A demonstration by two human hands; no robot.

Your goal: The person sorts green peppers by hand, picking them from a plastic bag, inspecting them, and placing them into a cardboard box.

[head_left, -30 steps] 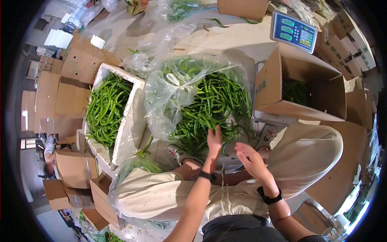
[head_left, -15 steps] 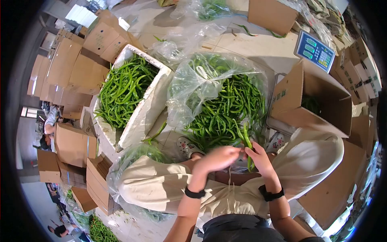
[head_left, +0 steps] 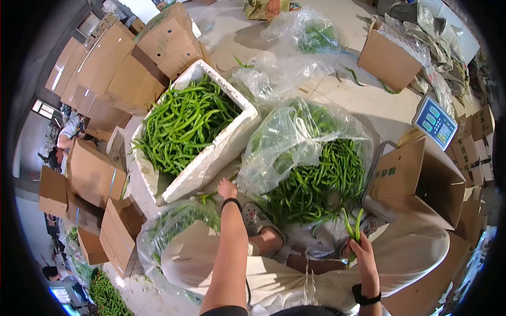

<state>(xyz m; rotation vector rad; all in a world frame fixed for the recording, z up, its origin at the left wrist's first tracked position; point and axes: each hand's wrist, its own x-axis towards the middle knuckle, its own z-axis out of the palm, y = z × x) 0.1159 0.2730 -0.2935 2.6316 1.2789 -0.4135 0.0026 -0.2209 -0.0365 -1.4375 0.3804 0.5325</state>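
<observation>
Clutching green peppers (head_left: 358, 229), right hand (head_left: 365, 258) closed; can't tell left hand's (head_left: 227, 189) grip, between foam box (head_left: 213, 159) and shoe (head_left: 252, 220).

Black wristbands (head_left: 365, 296) are worn with cream trousers (head_left: 408, 255).

Slim green peppers (head_left: 358, 227) (slightly curved) jut from the right hand (head_left: 363, 252); a pepper heap (head_left: 337, 171) lies beyond.

right hand (head_left: 364, 254) holds green peppers (head_left: 358, 230); left hand (head_left: 227, 188) perhaps touches another pepper (head_left: 206, 198).
</observation>
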